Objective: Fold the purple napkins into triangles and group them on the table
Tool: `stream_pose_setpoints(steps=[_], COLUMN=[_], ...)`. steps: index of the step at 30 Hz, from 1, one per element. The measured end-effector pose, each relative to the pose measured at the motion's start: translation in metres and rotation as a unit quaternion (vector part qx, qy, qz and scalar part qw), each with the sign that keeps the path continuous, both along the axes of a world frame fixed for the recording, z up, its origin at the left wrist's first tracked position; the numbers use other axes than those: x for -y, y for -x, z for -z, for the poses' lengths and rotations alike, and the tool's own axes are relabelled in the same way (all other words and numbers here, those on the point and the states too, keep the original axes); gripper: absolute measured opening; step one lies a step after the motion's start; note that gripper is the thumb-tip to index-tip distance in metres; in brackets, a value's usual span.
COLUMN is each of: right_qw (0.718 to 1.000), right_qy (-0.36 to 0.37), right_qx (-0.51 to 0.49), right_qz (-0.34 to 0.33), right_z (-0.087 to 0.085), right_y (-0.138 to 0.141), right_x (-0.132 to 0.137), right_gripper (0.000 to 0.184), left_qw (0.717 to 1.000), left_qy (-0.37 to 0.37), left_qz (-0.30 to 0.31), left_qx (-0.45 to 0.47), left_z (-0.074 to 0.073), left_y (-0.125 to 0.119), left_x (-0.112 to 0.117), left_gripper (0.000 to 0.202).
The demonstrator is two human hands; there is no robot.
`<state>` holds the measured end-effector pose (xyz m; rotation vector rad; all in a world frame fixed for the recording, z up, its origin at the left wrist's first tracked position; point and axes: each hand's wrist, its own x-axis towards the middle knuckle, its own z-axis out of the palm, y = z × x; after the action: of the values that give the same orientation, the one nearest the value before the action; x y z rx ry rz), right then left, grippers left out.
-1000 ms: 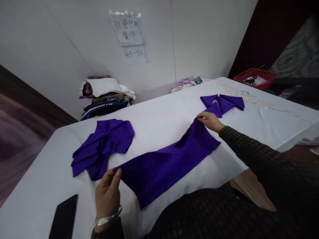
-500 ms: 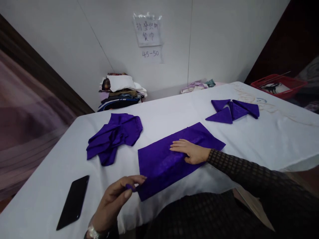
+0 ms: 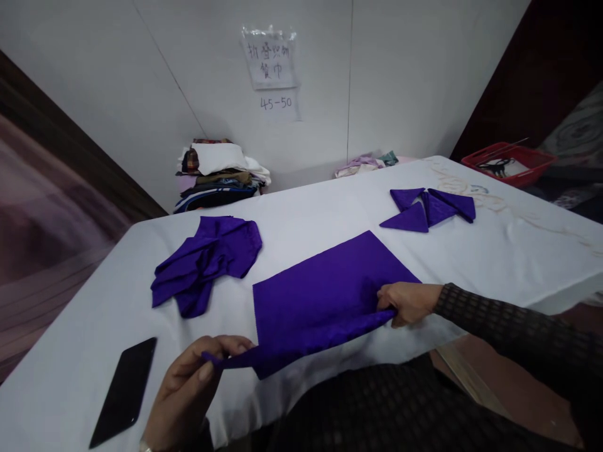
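Note:
A purple cloth napkin (image 3: 325, 289) lies spread on the white table (image 3: 306, 226) right in front of me. My left hand (image 3: 193, 383) pinches its near left corner, lifted slightly off the table. At the near right edge, my right hand (image 3: 407, 302) is closed on the fabric. The near edge is raised between the two hands.
A crumpled heap of purple napkins (image 3: 205, 260) lies to the left. Folded purple triangles (image 3: 431, 208) sit at the far right. A black phone (image 3: 125, 389) rests near the front left edge. Stacked clothes (image 3: 219, 176) stand by the wall, and a red basket (image 3: 509, 163) stands far right.
My right hand left the middle of the napkin, where it lay flat, and gripped the near right edge. My left hand kept its pinch and the near edge rose.

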<state>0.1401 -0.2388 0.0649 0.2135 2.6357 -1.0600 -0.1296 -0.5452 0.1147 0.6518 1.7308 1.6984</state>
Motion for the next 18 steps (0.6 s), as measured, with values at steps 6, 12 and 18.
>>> stream_pose_setpoints(steps=[6,12,18], right_qw=[0.983,0.948,0.97], right_qy=[-0.045,-0.17,0.038], right_qx=[-0.144,-0.118,-0.07], right_qz=[0.102,0.244,0.231], right_z=[0.025,0.057,0.043], right_y=[0.001,-0.016,-0.033], right_x=[-0.011,-0.035,-0.022], right_gripper=[0.044,0.058,0.027], left_qw=[1.0,1.0,0.998], left_qy=[-0.017,-0.007,0.004], left_qz=[0.007,-0.015,-0.062], left_qx=[-0.004,-0.006,0.017], left_z=[-0.002,-0.003,0.0], left_y=[-0.002,-0.001,-0.001], left_x=[-0.002,0.0,-0.011], left_gripper=[0.033,0.033,0.036])
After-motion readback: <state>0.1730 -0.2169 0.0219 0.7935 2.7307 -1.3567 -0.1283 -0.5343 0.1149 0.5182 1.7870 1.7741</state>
